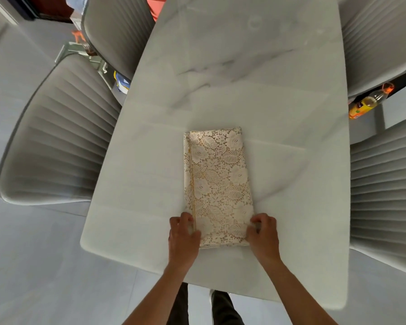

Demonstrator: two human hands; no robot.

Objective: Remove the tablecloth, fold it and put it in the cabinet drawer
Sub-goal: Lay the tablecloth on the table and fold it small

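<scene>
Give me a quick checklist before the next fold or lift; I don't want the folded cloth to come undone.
1. Left hand grips the near left edge of the tablecloth: ok.
2. Right hand grips the near right edge: ok.
3. Cloth lies flat as a narrow rectangle on the table: ok.
4. Layers aligned: not ok; an under layer peeks out along the left side.
5. Tabletop beyond the cloth free for a fold: ok.
6. Cabinet drawer open and ready: cannot tell, not in view.
</scene>
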